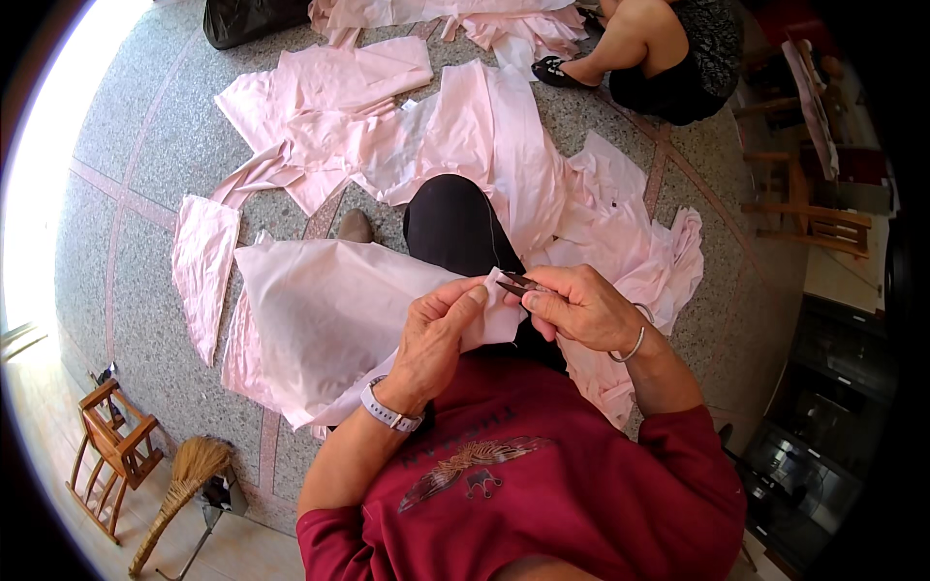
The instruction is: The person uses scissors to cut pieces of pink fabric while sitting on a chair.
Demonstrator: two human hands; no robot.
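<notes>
My left hand (441,334), a watch at its wrist, pinches the edge of a pale pink cloth (329,320) that drapes leftward across my lap. My right hand (576,305), with a bangle at its wrist, grips small dark snips (515,284), their tips at the pinched edge beside my left thumb. A thin thread runs from near that edge up over my dark-trousered knee (448,218).
More pink cloth pieces (484,136) lie over the speckled floor (145,252). Another person (639,58) sits at the top right. A black bag (242,19), wooden stool (111,436), straw broom (184,484), wooden chair (814,223) and dark cabinet (814,407) stand around the edges.
</notes>
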